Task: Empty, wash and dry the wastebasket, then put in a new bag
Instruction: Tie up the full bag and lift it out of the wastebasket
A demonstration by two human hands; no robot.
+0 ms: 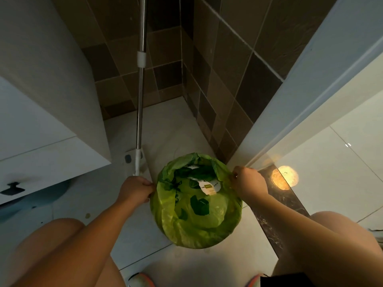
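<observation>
A round wastebasket stands on the pale floor tiles between my knees, wrapped in a green plastic bag (186,228) that covers its rim and sides, so the basket itself is hidden. Inside the bag lie dark green scraps and a white label (209,186). My left hand (134,190) pinches the bag's edge at the left rim. My right hand (248,182) pinches the bag's edge at the right rim.
A mop with a steel handle (141,96) leans in the tiled corner just behind the basket. A white cabinet (41,121) juts out at left. A white door frame (290,104) and dark marble threshold (277,220) run along the right.
</observation>
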